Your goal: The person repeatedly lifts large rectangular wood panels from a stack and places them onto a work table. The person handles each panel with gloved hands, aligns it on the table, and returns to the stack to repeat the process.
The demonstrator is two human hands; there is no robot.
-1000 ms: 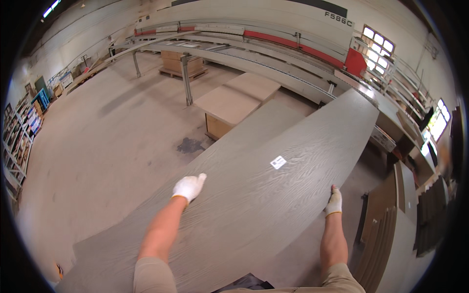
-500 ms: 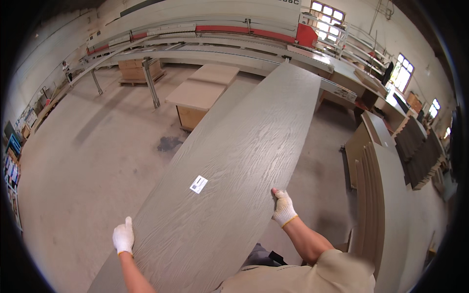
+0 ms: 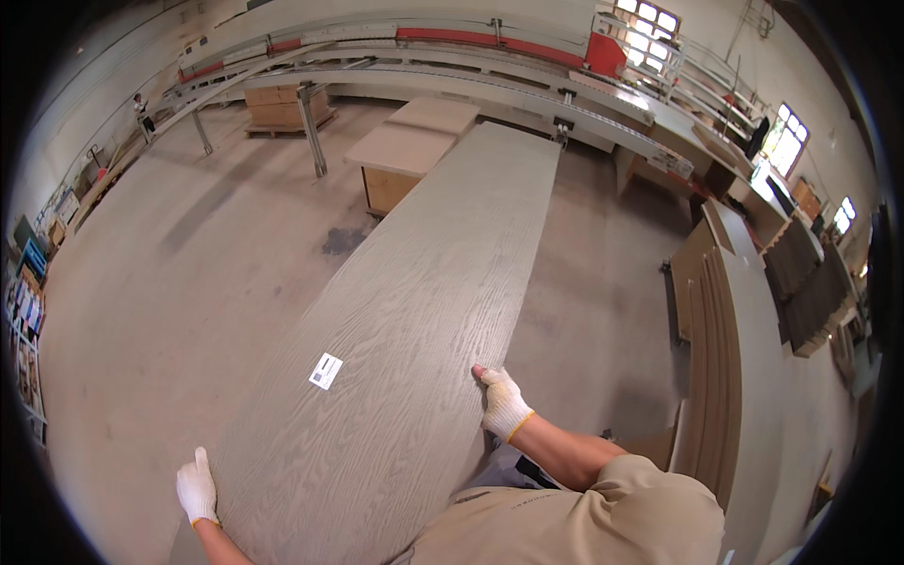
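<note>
A long grey wood-grain panel (image 3: 405,311) stretches away from my body toward the machine at the back, its far end close to the machine's rail. A white label (image 3: 326,371) is stuck on its upper face. My left hand (image 3: 196,490), in a white knit glove, holds the left edge, thumb up and fingers hidden below. On the right edge, my right hand (image 3: 506,403), gloved alike with a bare thumb tip, grips the board, its thumb on the face and its other fingers out of sight underneath.
A long machine with a red strip (image 3: 452,36) and a metal rail (image 3: 414,92) spans the back. Left of the panel's far part stands a low stack of boards (image 3: 405,141). More panels (image 3: 716,358) lean at the right. A dark patch (image 3: 345,241) marks the floor.
The panel has swung leftward in view, its far end now further left and lower. Both hands have moved left with it, still on its edges.
</note>
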